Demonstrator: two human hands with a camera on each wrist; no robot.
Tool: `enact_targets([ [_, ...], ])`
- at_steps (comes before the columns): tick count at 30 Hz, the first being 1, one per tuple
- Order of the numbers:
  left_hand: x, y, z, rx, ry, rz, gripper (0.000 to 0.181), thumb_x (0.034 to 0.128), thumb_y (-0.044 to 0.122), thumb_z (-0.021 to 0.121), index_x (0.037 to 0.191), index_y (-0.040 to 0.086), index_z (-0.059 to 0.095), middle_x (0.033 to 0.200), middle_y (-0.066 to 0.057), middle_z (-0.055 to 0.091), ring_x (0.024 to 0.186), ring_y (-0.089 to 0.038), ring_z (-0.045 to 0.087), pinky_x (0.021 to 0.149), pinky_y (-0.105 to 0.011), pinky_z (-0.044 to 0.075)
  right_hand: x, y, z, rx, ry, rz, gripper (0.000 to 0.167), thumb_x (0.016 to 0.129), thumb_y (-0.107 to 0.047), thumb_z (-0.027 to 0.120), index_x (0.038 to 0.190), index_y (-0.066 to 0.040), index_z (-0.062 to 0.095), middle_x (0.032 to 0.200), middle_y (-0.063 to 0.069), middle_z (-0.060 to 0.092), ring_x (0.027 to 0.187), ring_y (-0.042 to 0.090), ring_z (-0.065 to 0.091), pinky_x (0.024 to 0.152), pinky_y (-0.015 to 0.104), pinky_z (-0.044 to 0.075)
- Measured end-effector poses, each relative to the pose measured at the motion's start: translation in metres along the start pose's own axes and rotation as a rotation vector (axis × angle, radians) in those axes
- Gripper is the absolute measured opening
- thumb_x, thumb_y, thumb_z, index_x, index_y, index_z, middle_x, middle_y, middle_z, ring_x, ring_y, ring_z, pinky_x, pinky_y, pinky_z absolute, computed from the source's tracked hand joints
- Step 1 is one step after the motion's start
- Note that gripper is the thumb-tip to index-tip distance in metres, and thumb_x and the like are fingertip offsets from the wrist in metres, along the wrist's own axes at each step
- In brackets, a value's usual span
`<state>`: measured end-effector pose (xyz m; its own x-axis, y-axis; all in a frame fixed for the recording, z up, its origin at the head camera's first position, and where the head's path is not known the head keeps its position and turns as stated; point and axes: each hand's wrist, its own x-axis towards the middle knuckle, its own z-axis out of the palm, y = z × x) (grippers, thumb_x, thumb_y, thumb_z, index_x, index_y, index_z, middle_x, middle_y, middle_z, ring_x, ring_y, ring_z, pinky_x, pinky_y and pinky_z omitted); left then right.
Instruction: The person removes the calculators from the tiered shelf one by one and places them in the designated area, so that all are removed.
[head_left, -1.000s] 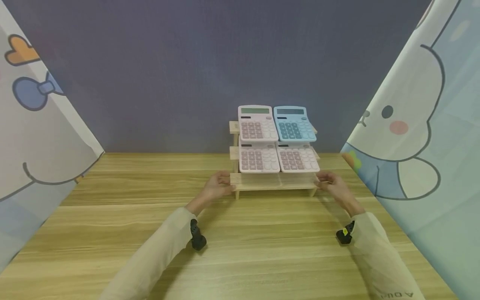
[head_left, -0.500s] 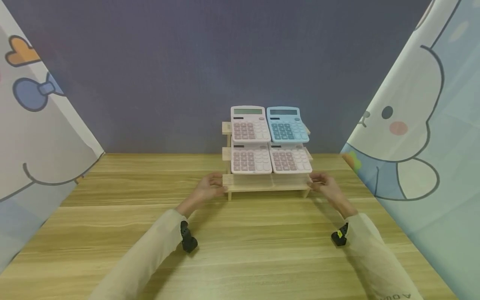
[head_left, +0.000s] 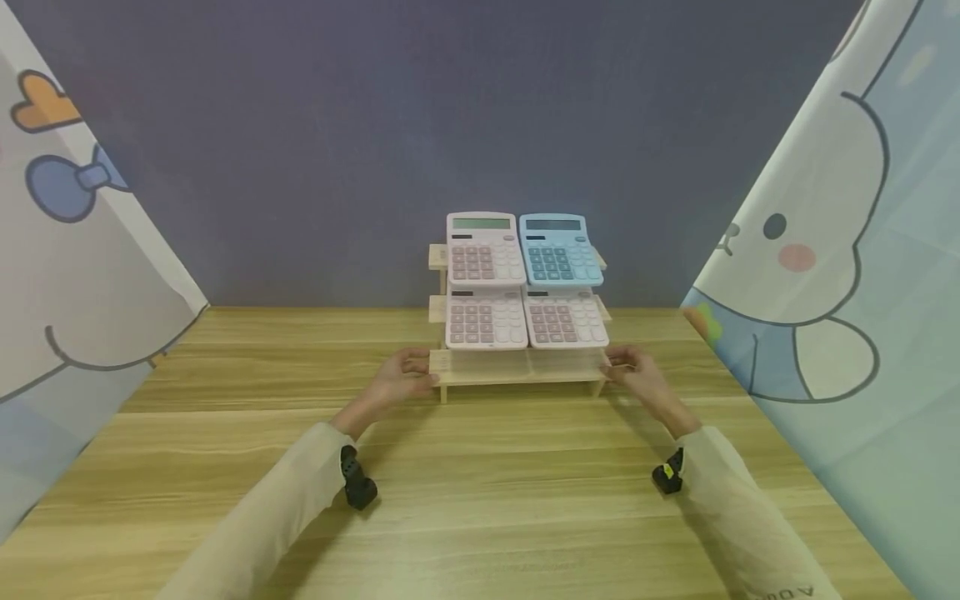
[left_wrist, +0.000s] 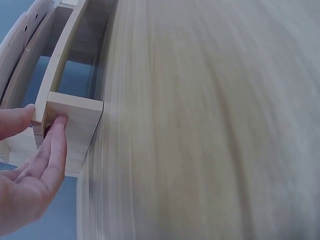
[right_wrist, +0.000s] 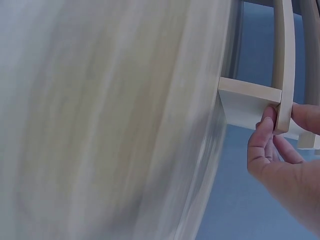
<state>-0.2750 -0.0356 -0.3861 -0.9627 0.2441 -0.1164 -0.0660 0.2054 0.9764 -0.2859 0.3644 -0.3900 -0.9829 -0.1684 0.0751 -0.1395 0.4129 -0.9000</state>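
Note:
A tiered wooden rack (head_left: 487, 377) stands on the table. On its top tier lean a pink calculator (head_left: 486, 248) at left and a blue calculator (head_left: 561, 250) at right. The tier below bears two more pink ones, a left calculator (head_left: 486, 321) and a right calculator (head_left: 566, 322); their upper parts are hidden. My left hand (head_left: 397, 377) pinches the left end of the lowest board, thumb above and fingers underneath, as the left wrist view shows. At the opposite end, my right hand (head_left: 639, 379) pinches the same board (right_wrist: 286, 75) between thumb and fingers.
The wood-grain table (head_left: 510, 500) stretches in front of the rack and to both sides. A dark wall panel (head_left: 322, 150) rises behind it. Cartoon-printed curtains hang at the left (head_left: 90, 275) and right (head_left: 862, 467).
Both hands have moved left together, and the rack with its calculators has shifted left along the table between them. Their hold on the lowest board looks the same.

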Motion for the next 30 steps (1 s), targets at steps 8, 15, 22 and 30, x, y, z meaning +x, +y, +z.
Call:
enact_targets([
  [8, 0.0017, -0.0017, -0.0010, 0.008, -0.013, -0.007, 0.059, 0.0870, 0.004, 0.060, 0.137, -0.002, 0.029, 0.127, -0.027, 0.040, 0.101, -0.029, 0.058, 0.090, -0.039, 0.051, 0.0021, 0.0017, 0.0011, 0.018, 0.028, 0.012, 0.043, 0.090, -0.006, 0.055, 0.123, 0.015, 0.038, 0.114, 0.029, 0.046, 0.081, 0.004, 0.053, 0.079, 0.030, 0.054],
  [15, 0.0028, -0.0008, -0.0009, 0.015, -0.010, -0.018, 0.060, 0.0872, 0.003, 0.059, 0.138, -0.003, 0.028, 0.128, -0.029, 0.039, 0.101, -0.029, 0.058, 0.090, -0.038, 0.051, 0.0023, 0.0020, 0.0016, 0.019, 0.039, 0.013, 0.043, 0.089, -0.007, 0.056, 0.122, 0.014, 0.039, 0.113, 0.029, 0.047, 0.083, 0.006, 0.052, 0.078, 0.025, 0.053],
  [22, 0.0021, -0.0009, -0.0015, 0.027, -0.028, -0.012, 0.060, 0.0885, 0.006, 0.058, 0.138, -0.004, 0.026, 0.130, -0.031, 0.036, 0.102, -0.030, 0.057, 0.093, -0.042, 0.049, 0.0041, 0.0034, 0.0017, 0.001, 0.048, 0.041, 0.042, 0.088, -0.005, 0.057, 0.122, 0.014, 0.040, 0.115, 0.029, 0.047, 0.089, 0.015, 0.053, 0.075, 0.018, 0.050],
  [30, 0.0028, -0.0016, -0.0039, 0.043, -0.039, -0.005, 0.062, 0.0886, 0.008, 0.059, 0.139, -0.004, 0.024, 0.129, -0.030, 0.035, 0.099, -0.026, 0.060, 0.093, -0.041, 0.049, 0.0080, 0.0032, 0.0011, -0.023, 0.048, 0.058, 0.043, 0.088, -0.006, 0.057, 0.122, 0.013, 0.039, 0.118, 0.030, 0.047, 0.100, 0.032, 0.053, 0.084, 0.032, 0.052],
])
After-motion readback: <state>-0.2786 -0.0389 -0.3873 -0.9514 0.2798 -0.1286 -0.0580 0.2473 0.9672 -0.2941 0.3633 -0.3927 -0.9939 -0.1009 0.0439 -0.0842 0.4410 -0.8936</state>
